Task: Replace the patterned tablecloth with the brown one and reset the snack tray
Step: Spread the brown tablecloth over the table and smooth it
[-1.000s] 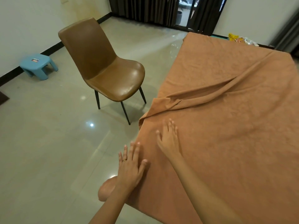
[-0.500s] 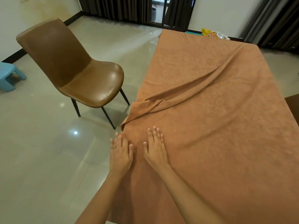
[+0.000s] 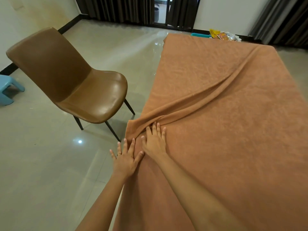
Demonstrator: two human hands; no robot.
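Observation:
The brown tablecloth [image 3: 233, 130] covers the whole table, with a long diagonal fold running from the far right corner down to the left edge. My right hand [image 3: 154, 142] lies flat on the cloth, fingers spread, fingertips touching the near end of that fold. My left hand [image 3: 125, 160] is flat with fingers apart at the table's left edge, half over the cloth's hanging side. Neither hand holds anything. Beyond the table's far end I see snack packets [image 3: 223, 35] and a teal tray edge [image 3: 200, 35]. No patterned tablecloth is in view.
A brown leather chair [image 3: 75, 80] on thin black legs stands on the tiled floor left of the table. A small blue plastic stool [image 3: 6, 90] sits at the far left by the wall. Dark curtains hang along the back wall.
Both hands have slid forward along the table's left edge, flat on the cloth, and the right fingertips now reach the fold. My view has shifted forward and right.

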